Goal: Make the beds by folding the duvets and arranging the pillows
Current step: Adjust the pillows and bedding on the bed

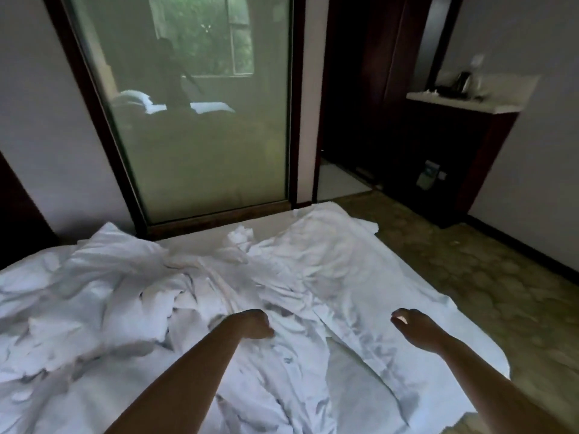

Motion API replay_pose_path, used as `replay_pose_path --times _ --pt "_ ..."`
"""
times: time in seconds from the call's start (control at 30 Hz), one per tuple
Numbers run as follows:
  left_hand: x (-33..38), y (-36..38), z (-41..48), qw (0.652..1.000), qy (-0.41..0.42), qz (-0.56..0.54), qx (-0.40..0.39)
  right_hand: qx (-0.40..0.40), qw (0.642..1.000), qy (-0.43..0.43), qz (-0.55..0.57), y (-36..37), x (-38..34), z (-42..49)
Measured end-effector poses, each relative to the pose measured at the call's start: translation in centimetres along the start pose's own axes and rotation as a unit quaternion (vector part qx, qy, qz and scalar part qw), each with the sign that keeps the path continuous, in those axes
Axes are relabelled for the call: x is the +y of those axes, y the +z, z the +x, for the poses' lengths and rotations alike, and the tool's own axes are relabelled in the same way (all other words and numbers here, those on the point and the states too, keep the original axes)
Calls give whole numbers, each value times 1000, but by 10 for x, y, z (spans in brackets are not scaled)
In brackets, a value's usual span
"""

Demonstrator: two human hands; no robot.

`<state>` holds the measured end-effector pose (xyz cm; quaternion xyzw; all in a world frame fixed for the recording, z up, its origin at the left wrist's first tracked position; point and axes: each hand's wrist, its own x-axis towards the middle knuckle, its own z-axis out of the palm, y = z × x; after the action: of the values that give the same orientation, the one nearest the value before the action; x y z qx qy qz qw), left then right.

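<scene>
Now left hand (pixel 255 324) curls onto the rumpled duvet (pixel 329 261), grip unclear; right hand (pixel 413 328) hovers loose, empty, probably lining up a straightening pull

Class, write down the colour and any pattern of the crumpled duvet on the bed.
Plain white, with no pattern. The duvet shows best in the head view.

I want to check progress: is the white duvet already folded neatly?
No, the duvet lies crumpled and spread out, with no neat fold.

A frosted glass panel (pixel 194 120) stands left of a dark cabinet (pixel 454 158) (kettle (pixel 463 81) on top), patterned carpet (pixel 470 277) below.
</scene>
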<state>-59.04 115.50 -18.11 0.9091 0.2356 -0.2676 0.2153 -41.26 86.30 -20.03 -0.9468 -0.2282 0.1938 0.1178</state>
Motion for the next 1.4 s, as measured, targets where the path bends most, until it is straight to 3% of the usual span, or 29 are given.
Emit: replay_pose_path --times 0.23,0.47,0.73,0.93,1.07,1.2,1.4 --pt "52 -78 74 995 62 15 72 65 997 14 -29 -60 1 50" --pt "103 -86 114 994 65 80 46 77 997 -6 6 -81 32 84" --pt "197 -77 168 994 33 46 98 60 998 -6 9 -126 166 141" --pt "330 -31 221 997 42 33 59 31 999 32 -18 -186 295 152" --pt "397 -8 244 996 74 -4 56 13 998 43 -38 -220 335 177" --pt "390 -14 254 997 36 -18 72 3 999 -10 -40 -233 322 216" --pt "293 -32 253 982 -108 -85 128 -37 993 -96 -64 -208 278 282"
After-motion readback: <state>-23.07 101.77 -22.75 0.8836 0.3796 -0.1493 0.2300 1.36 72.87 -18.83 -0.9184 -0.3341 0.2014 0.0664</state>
